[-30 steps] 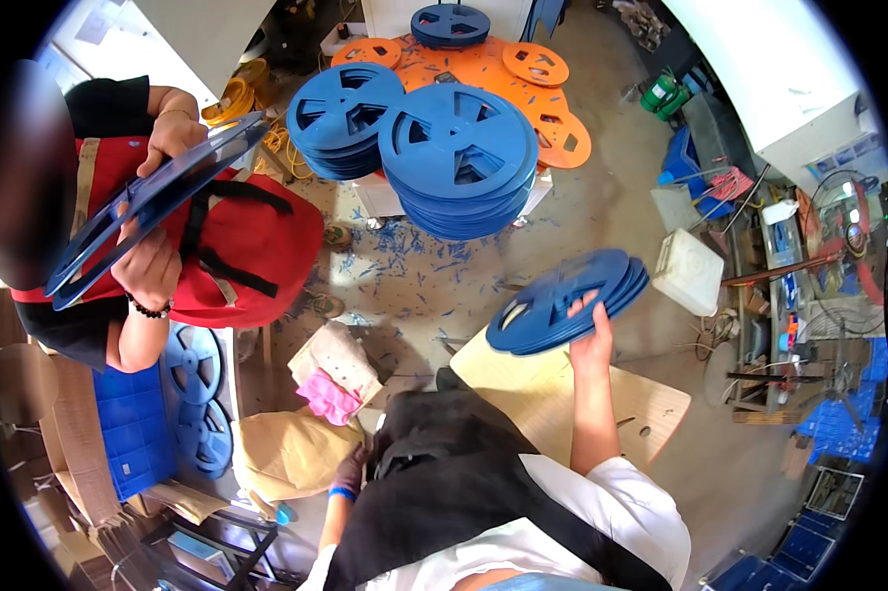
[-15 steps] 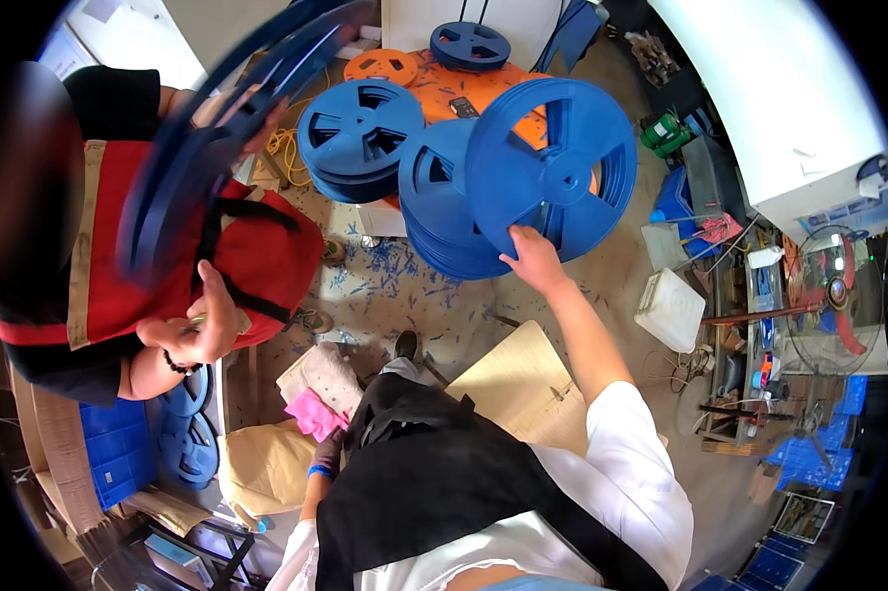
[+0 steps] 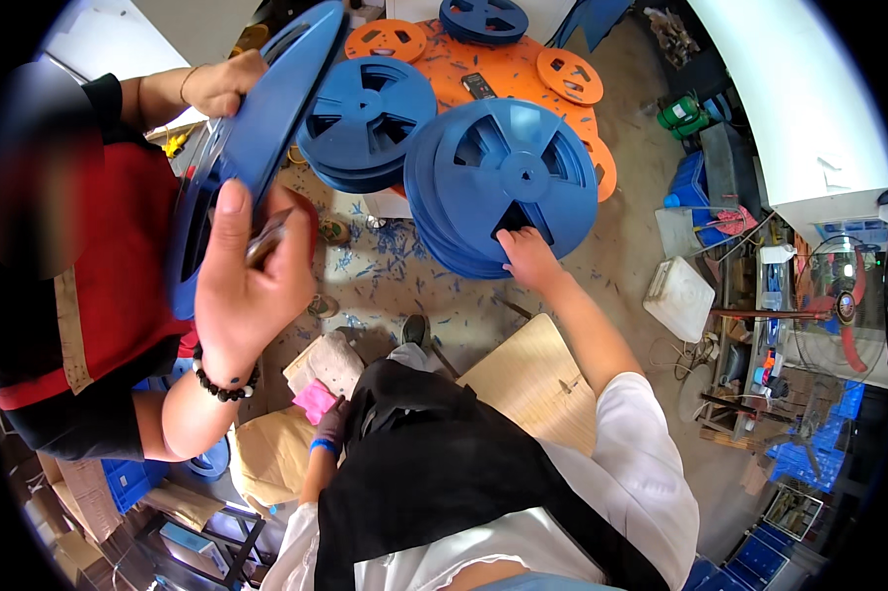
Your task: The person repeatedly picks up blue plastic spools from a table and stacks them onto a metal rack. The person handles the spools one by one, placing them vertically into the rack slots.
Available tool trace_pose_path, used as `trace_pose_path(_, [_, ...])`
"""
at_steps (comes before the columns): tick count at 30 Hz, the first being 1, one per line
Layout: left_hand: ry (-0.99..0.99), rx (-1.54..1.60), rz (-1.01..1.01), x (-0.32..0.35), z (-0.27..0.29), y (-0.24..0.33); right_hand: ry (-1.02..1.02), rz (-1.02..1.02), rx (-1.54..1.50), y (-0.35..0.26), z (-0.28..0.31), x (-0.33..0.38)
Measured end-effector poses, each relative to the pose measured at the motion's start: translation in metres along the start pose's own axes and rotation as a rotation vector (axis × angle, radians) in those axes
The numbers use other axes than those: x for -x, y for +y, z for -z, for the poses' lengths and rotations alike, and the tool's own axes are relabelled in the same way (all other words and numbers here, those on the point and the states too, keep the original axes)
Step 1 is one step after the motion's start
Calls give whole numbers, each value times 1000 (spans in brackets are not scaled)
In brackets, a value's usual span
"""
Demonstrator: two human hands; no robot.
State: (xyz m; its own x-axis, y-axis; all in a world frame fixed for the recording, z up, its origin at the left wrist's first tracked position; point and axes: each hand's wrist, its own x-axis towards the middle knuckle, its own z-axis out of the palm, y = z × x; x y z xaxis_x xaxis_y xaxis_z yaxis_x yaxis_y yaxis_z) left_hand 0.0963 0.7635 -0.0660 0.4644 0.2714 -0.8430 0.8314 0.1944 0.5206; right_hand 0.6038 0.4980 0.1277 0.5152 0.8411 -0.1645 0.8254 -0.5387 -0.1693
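My right hand (image 3: 529,258) is closed on the near edge of a large blue plastic reel (image 3: 523,175), its fingers reaching into one of the reel's openings. This reel lies on top of a stack of similar blue reels (image 3: 426,212). Low at the left, my left hand (image 3: 330,426) looks gloved, with a blue band at the wrist. Its fingers are closed on a pink cloth (image 3: 316,401), which rests against a pale, speckled padded block (image 3: 328,361).
At left, a co-worker holds up blue reels (image 3: 284,108); their near hand (image 3: 252,286) holds a small metal tool. Another blue reel stack (image 3: 367,118) and orange reels (image 3: 570,77) lie on the orange, shaving-strewn table (image 3: 444,79). A wooden board (image 3: 532,379) sits before me.
The blue reel in my right hand has moved left and down onto the stack. The co-worker's reels came rightward and lower, and their near hand moved closer to me. My left hand stays with the cloth.
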Motion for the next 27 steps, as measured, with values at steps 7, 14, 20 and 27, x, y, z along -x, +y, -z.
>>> trace_pose_path(7, [-65,92,-96,-23,-21,42,-447,-40,-240,26,10,-33])
trace_pose_path(14, [-43,97,-48,7,-28,80,-528,-84,-259,24,-2,-49])
trace_pose_path(20, [-29,197,-3,10,-31,56,-784,-153,-164,21,-5,-63])
trace_pose_path(27, [-26,71,-10,14,-32,58,-788,-187,-251,22,-10,-59])
